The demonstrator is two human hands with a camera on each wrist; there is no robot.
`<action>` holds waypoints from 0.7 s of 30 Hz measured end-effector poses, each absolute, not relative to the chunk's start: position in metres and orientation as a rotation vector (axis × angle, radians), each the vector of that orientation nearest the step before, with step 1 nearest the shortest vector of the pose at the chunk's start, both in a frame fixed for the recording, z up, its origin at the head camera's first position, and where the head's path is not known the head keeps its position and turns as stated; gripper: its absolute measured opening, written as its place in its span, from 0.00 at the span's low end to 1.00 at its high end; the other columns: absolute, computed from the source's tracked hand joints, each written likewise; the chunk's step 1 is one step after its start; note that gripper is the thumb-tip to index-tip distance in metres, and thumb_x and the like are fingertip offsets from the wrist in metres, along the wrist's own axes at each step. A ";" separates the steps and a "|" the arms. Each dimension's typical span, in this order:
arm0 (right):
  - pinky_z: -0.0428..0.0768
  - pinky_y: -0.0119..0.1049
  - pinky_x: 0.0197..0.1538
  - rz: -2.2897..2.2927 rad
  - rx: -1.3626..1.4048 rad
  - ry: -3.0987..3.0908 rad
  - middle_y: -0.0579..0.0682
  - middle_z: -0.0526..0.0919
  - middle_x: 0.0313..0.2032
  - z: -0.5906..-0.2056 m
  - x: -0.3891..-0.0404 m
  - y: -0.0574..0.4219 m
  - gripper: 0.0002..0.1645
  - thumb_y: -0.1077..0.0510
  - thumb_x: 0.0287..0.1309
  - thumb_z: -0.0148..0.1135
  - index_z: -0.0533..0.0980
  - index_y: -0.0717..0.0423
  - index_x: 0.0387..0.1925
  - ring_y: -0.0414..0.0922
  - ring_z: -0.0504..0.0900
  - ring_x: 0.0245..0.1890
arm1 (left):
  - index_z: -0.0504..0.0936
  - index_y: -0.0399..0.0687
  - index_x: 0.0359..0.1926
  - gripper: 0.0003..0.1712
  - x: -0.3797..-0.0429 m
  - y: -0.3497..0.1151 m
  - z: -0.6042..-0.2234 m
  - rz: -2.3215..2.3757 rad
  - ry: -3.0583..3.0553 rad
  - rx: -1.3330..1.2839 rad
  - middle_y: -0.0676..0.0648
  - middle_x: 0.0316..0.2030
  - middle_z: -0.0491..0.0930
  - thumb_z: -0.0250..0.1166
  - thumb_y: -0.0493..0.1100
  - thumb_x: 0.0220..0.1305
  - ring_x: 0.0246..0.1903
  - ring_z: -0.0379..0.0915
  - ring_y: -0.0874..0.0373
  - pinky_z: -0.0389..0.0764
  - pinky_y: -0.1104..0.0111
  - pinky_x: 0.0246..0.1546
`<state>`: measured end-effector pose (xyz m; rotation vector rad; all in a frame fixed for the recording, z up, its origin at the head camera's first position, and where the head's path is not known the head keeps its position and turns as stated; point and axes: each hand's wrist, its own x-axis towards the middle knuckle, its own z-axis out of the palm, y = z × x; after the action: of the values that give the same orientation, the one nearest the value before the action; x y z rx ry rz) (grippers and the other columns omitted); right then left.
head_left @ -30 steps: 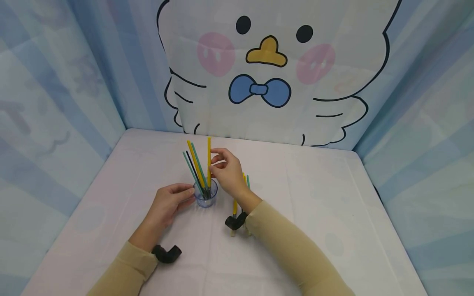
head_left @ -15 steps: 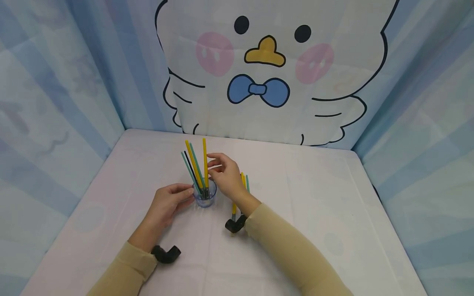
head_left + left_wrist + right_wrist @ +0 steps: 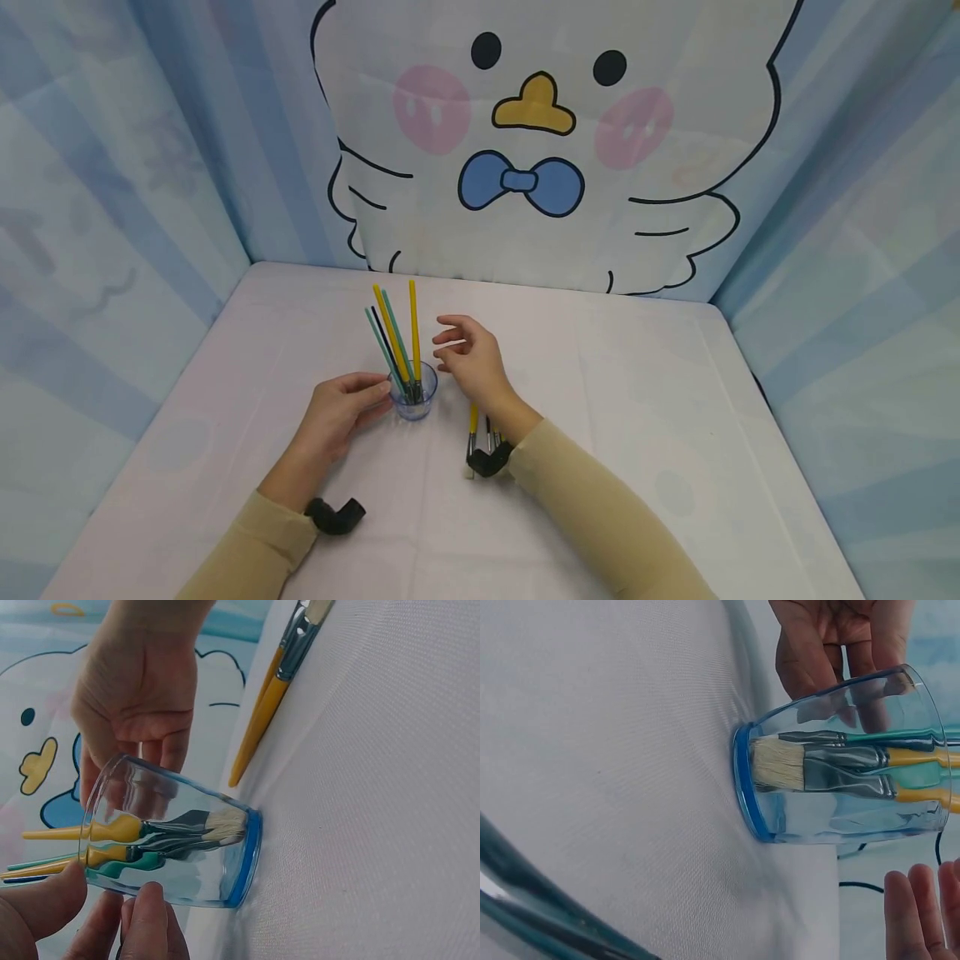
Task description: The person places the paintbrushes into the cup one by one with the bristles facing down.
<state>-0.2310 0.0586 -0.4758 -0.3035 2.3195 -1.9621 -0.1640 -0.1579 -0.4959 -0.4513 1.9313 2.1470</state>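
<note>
A clear cup with a bluish base [image 3: 412, 412] stands upright on the table. Inside it lean several paintbrushes [image 3: 414, 333], bristles down, with yellow, teal and dark handles. My left hand [image 3: 337, 417] holds the cup's left side by thumb and fingertips; the thumb lies near the rim in the left wrist view. To the cup's right, my right hand [image 3: 480, 367] is apart from cup and brushes, fingers loosely bent with nothing in them. Other paintbrushes [image 3: 472, 425] lie on the table beneath the right wrist, partly hidden by it; a yellow one [image 3: 266, 712] shows in the left wrist view.
The table [image 3: 637, 467] has a pale cloth. Behind it hangs a curtain with a cartoon bird [image 3: 517, 242], and blue striped curtains [image 3: 97, 250] flank the sides. Each wrist carries a black mount [image 3: 337, 516]. Blurred teal handles [image 3: 547, 900] cross the right wrist view's lower left corner.
My right hand has let go of the yellow-handled paintbrush, which now leans in the cup, and has drawn back to the right. The left hand has stayed at the cup.
</note>
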 end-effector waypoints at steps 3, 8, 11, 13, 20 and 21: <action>0.95 0.39 0.46 -1.970 -0.288 2.305 0.66 0.85 0.53 -0.476 -0.230 0.063 0.29 0.72 0.69 0.60 0.78 0.52 0.67 0.66 0.89 0.51 | 0.80 0.28 0.64 0.24 -0.164 -0.158 -0.496 2.155 1.920 -0.446 0.44 0.52 0.84 0.71 0.36 0.72 0.46 0.86 0.62 0.92 0.69 0.54; 0.96 0.40 0.46 -1.952 -0.252 2.318 0.66 0.85 0.54 -0.477 -0.228 0.072 0.29 0.72 0.69 0.61 0.78 0.51 0.68 0.66 0.88 0.52 | 0.80 0.27 0.64 0.24 -0.164 -0.159 -0.496 2.169 1.910 -0.423 0.45 0.51 0.83 0.71 0.35 0.73 0.46 0.86 0.62 0.92 0.70 0.54; 0.96 0.40 0.46 -1.934 -0.222 2.328 0.67 0.84 0.55 -0.479 -0.228 0.078 0.28 0.71 0.69 0.62 0.78 0.50 0.67 0.66 0.88 0.52 | 0.80 0.26 0.64 0.24 -0.164 -0.159 -0.496 2.173 1.910 -0.415 0.46 0.50 0.83 0.71 0.35 0.73 0.45 0.86 0.62 0.92 0.70 0.54; 0.96 0.40 0.45 -1.921 -0.197 2.334 0.67 0.84 0.55 -0.480 -0.228 0.082 0.28 0.71 0.69 0.63 0.78 0.50 0.67 0.66 0.88 0.52 | 0.79 0.26 0.64 0.24 -0.163 -0.159 -0.496 2.176 1.910 -0.413 0.46 0.49 0.84 0.70 0.35 0.73 0.45 0.86 0.63 0.92 0.70 0.54; 0.96 0.41 0.39 -1.844 -0.067 2.360 0.65 0.83 0.55 -0.481 -0.226 0.097 0.30 0.69 0.69 0.64 0.77 0.48 0.68 0.64 0.90 0.49 | 0.80 0.27 0.64 0.24 -0.162 -0.158 -0.495 2.169 1.914 -0.430 0.46 0.50 0.83 0.71 0.35 0.73 0.45 0.86 0.62 0.92 0.70 0.54; 0.96 0.42 0.39 -1.830 -0.056 2.365 0.65 0.83 0.55 -0.480 -0.225 0.099 0.30 0.68 0.69 0.65 0.76 0.49 0.69 0.64 0.90 0.49 | 0.80 0.27 0.64 0.24 -0.162 -0.158 -0.495 2.166 1.917 -0.432 0.45 0.50 0.83 0.71 0.35 0.73 0.45 0.86 0.62 0.92 0.70 0.54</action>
<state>-0.2254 0.0989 -0.4804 -0.0560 2.3653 -1.8300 -0.1624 -0.1582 -0.4948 -0.4323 1.9173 2.1660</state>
